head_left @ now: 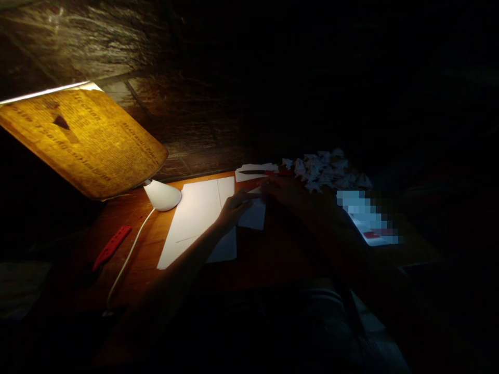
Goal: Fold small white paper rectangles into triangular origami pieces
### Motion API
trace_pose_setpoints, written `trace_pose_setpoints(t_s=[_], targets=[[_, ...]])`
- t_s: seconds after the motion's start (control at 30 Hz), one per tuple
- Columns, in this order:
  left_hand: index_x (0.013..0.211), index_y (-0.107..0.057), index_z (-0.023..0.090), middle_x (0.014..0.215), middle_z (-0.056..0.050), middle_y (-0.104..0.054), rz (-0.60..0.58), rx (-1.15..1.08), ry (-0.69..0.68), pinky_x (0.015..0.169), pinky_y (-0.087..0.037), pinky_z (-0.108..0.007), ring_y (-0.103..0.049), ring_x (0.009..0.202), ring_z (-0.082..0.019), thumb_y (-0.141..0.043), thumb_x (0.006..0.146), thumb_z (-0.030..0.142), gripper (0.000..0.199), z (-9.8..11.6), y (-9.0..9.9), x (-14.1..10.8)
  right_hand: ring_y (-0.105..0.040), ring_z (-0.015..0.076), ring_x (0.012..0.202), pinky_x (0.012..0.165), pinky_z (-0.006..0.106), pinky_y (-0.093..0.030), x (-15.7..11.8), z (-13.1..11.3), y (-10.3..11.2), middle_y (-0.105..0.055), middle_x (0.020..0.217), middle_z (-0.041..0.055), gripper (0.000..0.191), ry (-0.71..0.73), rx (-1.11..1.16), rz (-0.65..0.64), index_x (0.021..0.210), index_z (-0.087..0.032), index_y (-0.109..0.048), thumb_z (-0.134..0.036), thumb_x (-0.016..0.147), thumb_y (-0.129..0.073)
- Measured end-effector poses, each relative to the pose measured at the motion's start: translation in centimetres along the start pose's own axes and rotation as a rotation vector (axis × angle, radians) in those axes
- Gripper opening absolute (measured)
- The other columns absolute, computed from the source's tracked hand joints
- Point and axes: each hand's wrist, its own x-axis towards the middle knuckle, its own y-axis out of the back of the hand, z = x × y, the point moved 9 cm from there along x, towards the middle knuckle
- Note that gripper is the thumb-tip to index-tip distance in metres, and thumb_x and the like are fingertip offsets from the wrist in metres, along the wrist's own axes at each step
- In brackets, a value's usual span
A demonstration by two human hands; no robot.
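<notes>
My left hand (235, 205) is closed on the left side of a small white piece of paper (255, 191). At the right side of that piece, my right hand (277, 188) is closed too, its fingers dim in the shadow. Under and beside the hands lies a white paper sheet (252, 217). A larger white sheet (195, 213) with thin lines on it lies to the left, partly behind my left forearm. Beyond the hands, a knife (251, 172) with a dark blade and red handle rests on a stack of small white papers (244, 178).
A lamp (161, 195) with a printed yellow shade (93, 140) stands at the left, its white cord running forward. A red tool (113, 246) lies near it. Many folded white paper pieces (322, 171) are piled at the back right, beside a lit phone (368, 221).
</notes>
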Motion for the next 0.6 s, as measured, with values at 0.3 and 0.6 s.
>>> trace_pose_setpoints(t_s=[0.3, 0.6], targets=[[0.105, -0.058, 0.024, 0.107, -0.002, -0.067, 0.088, -0.285, 0.005, 0.075, -0.055, -0.029, -0.067, 0.086, -0.016, -0.075, 0.088, 0.043, 0.03, -0.8, 0.6, 0.3, -0.065, 0.017, 0.073, 0.067, 0.029, -0.052, 0.4, 0.6, -0.9, -0.074, 0.085, 0.0048, 0.02, 0.028, -0.043, -0.075, 0.092, -0.018, -0.069, -0.038, 0.09, -0.071], [0.099, -0.066, 0.018, 0.094, -0.004, -0.07, -0.042, -0.177, 0.118, 0.079, -0.055, -0.03, -0.067, 0.085, -0.017, -0.083, 0.078, 0.039, 0.035, -1.6, -0.9, 0.5, -0.068, 0.0197, 0.084, 0.075, 0.031, -0.053, 0.0, -0.8, -2.0, -0.076, 0.094, 0.0072, 0.032, 0.178, -0.113, -0.147, 0.09, -0.021, -0.072, -0.052, 0.094, -0.067]])
